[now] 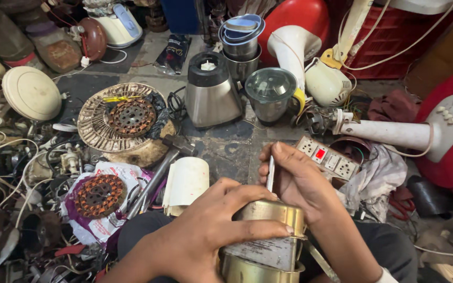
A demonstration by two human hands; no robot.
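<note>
My left hand [205,225] wraps around a round metal motor housing [268,243], brass-coloured at its rim and grey on its side, held low in the middle over my lap. My right hand [297,178] is just behind it, fingers closed on a thin flat metal tool [270,173] that stands upright with its lower end at the housing's top edge.
A steel mixer base [211,91] and a lidded steel jar [271,97] stand behind. A hammer [155,175] lies left of my hands beside a rusty rotor [98,195]. A white switch board [329,157], a fan stand [394,133] and tangled wires crowd the floor.
</note>
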